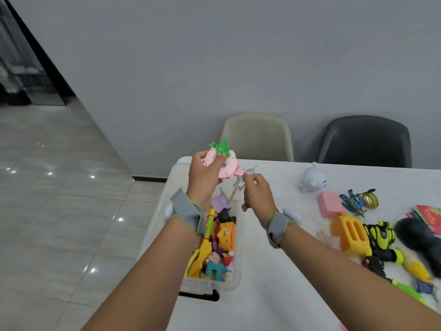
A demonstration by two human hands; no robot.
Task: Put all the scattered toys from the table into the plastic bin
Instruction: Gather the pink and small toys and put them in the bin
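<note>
White table (274,295) nearest, with scattered toys (379,237) at right. Beyond, the plastic bin (235,280) holds toys. Above it, left hand (202,177) grips a pink toy (224,167); right hand (256,194) pinches a clear charm (239,185). Chairs (257,137) stand behind.

Both bare forearms wear grey wristbands (187,213) edged in yellow-green, each carrying a small white oval pod (292,215).
</note>
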